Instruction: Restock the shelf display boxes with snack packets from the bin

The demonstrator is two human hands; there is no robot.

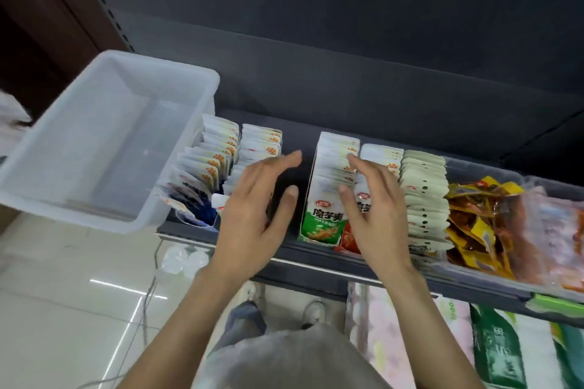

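Both hands open: R hand (373, 208) fingertips on green-front box (322, 218) packets, L hand (252, 208) beside.

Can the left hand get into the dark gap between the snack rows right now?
Probably yes: the open left hand already hovers by the dark gap, holding nothing, with nothing visible blocking it.

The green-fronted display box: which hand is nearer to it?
Right. The right hand rests its fingers on the packets in the green-fronted display box; the left hand hovers across the dark gap beside it.
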